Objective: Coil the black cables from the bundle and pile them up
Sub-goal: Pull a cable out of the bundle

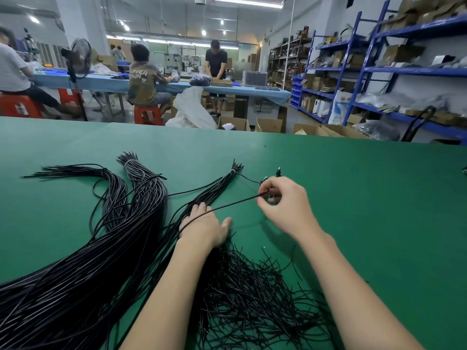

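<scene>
So that one cable (227,205) slides free for coiling, my right hand (283,203) pinches its end while my left hand (206,227) presses flat-fingered on the bundle (202,198) on the table (366,198).

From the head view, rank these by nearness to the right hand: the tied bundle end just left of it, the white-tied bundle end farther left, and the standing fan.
1. Tied bundle end, just up-left of the right hand.
2. White-tied bundle end, far left on the table.
3. Standing fan, beyond the table, back left.

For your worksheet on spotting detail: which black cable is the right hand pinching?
The single cable stretched taut from the right hand over the left hand; the others lie bundled.
</scene>
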